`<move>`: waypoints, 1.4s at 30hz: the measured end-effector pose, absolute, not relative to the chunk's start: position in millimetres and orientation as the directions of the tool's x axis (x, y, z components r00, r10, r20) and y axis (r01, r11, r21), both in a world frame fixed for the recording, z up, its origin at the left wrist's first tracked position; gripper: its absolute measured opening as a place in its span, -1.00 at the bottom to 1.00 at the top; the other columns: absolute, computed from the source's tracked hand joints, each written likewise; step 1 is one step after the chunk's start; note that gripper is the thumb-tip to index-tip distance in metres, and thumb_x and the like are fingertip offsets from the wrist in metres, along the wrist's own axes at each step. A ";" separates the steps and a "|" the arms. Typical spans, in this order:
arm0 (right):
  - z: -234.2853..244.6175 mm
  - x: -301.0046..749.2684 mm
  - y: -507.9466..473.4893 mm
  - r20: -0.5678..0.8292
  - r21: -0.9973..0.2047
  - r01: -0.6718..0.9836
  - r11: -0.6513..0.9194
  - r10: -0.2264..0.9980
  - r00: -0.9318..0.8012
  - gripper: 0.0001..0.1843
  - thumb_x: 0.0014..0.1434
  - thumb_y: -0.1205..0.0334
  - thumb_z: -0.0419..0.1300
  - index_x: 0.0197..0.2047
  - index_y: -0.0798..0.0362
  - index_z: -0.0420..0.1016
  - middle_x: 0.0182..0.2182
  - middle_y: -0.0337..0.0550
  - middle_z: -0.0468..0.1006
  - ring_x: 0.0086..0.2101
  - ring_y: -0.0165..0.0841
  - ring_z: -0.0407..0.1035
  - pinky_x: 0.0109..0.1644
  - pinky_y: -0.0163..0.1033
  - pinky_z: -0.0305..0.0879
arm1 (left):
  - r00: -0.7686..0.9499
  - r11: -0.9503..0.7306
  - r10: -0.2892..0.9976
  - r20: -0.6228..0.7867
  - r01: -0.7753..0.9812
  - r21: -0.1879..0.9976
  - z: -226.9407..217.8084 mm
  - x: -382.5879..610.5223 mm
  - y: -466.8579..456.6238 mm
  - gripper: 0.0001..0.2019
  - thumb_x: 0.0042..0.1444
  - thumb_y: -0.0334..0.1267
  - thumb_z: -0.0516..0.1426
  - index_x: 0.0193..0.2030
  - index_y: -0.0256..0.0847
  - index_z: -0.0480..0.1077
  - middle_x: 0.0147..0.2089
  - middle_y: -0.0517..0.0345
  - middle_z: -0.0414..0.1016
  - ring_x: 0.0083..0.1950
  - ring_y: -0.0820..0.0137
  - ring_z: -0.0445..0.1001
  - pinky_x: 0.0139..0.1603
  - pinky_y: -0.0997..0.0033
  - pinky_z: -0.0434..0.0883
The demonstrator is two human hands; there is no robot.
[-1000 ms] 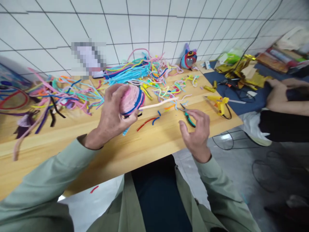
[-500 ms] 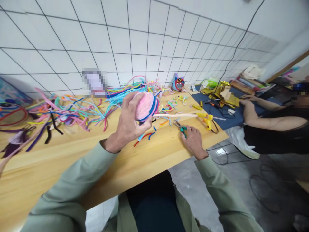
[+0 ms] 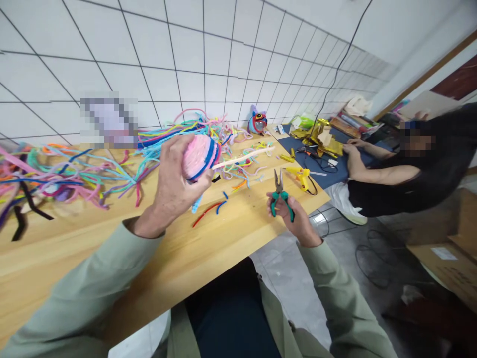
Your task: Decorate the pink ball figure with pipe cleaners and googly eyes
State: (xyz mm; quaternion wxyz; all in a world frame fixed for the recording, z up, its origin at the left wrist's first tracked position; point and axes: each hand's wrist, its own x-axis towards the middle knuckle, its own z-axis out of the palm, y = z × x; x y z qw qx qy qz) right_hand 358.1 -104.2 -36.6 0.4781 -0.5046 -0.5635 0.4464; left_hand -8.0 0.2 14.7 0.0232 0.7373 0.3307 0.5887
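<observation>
My left hand [image 3: 172, 186] is wrapped round a rounded pipe-cleaner piece [image 3: 198, 158], pink on its face with blue bands along the side. From its right side sticks out a pale pink pipe cleaner [image 3: 242, 158]. In my right hand [image 3: 294, 216] is a pair of green-handled pliers [image 3: 279, 196], held upright above the table, jaws pointing away from me and slightly apart. Short red [image 3: 205, 214] and blue pipe-cleaner offcuts [image 3: 221, 206] lie on the wood between my hands.
Loose coloured pipe cleaners [image 3: 82, 174] spread along the wall. A yellow glue gun [image 3: 303, 178] lies near the table's right end. Behind it stands a blue-and-red figure [image 3: 257, 122]. At right, a person [image 3: 387, 174] handles gold material [image 3: 324, 141] on a blue surface.
My right hand has lifted the pliers off the table and turned them upright. The view has swung to the right; my left hand still grips the pink-and-blue piece.
</observation>
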 end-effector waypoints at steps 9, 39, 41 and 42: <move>-24.8 292.8 -102.3 0.729 -0.351 0.732 0.584 0.661 -0.178 -0.49 0.41 0.18 0.33 0.39 -0.04 0.54 0.09 0.11 0.68 0.10 -0.01 0.61 0.18 0.16 0.66 | 0.177 -0.817 0.433 0.884 0.493 0.301 28.9 6.8 -29.7 -0.21 0.38 -0.04 0.33 0.65 -0.02 0.17 0.52 -0.19 0.42 0.55 -0.13 0.45 0.59 -0.33 0.43; -6.2 262.2 -77.4 0.892 -0.061 0.766 0.640 0.379 -0.245 -0.19 0.33 0.09 0.32 0.60 -0.10 0.29 0.09 0.08 0.59 0.02 0.05 0.56 0.04 0.23 0.65 | 0.254 -0.847 0.391 0.885 0.476 0.238 24.9 19.0 -50.1 -0.09 0.20 -0.14 0.35 0.67 -0.02 0.16 0.51 -0.23 0.39 0.53 -0.20 0.44 0.56 -0.36 0.42; -6.3 261.9 -77.1 0.896 -0.055 0.765 0.642 0.370 -0.246 -0.18 0.34 0.07 0.32 0.60 -0.10 0.28 0.09 0.09 0.58 0.03 0.04 0.55 0.05 0.22 0.65 | 0.252 -0.847 0.386 0.887 0.479 0.232 24.5 18.9 -49.9 -0.08 0.19 -0.13 0.35 0.67 -0.01 0.17 0.52 -0.24 0.39 0.53 -0.22 0.44 0.55 -0.36 0.42; -6.6 262.2 -77.0 0.894 -0.057 0.767 0.639 0.374 -0.246 -0.18 0.34 0.06 0.32 0.60 -0.12 0.27 0.10 0.09 0.58 0.03 0.04 0.55 0.05 0.22 0.65 | 0.251 -0.846 0.383 0.889 0.480 0.230 24.2 18.9 -49.7 -0.08 0.19 -0.13 0.35 0.67 -0.01 0.17 0.51 -0.25 0.39 0.52 -0.22 0.45 0.55 -0.36 0.42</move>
